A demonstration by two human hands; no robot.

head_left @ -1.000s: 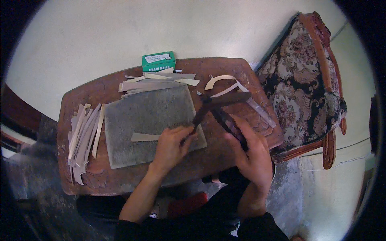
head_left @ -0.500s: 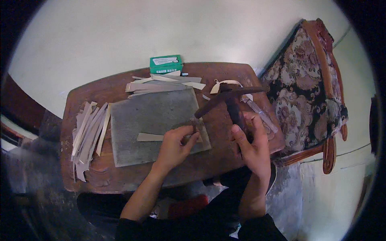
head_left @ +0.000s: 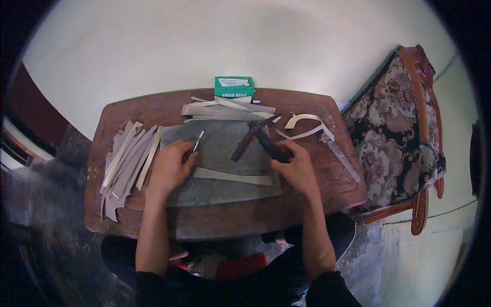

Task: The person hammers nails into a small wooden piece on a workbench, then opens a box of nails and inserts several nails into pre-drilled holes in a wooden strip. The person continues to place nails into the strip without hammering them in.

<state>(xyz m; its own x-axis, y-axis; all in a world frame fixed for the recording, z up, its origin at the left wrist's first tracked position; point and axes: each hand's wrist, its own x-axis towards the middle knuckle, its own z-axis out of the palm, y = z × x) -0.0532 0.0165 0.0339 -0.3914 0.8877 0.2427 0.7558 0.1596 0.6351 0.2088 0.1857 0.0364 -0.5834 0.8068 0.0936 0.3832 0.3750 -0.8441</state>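
My left hand [head_left: 171, 166] is closed around a slim, pen-like metal rod [head_left: 198, 141], whose shiny end sticks up past the fingers above a grey slab [head_left: 215, 148]. The rod's lower end is hidden by the hand. In my right hand [head_left: 295, 166] is the dark handle of a hammer [head_left: 254, 134], its long head slanting over the slab's right part. A pale, narrow strip [head_left: 232, 177] of what looks like leather lies across the slab between my two hands.
Piles of pale and grey strips lie left [head_left: 128, 163] of the slab and behind it [head_left: 225, 110]. A green box [head_left: 234, 87] stands at the wooden table's [head_left: 186, 222] back edge. At right lie a curved strip [head_left: 307, 117] and a clear-handled tool [head_left: 341, 159]. A patterned chair [head_left: 394, 133] stands beyond.
My left hand has moved left, away from the strip, with the rod now showing. The hammer has come left and lower over the slab. The strip now lies uncovered; the view has shifted slightly.
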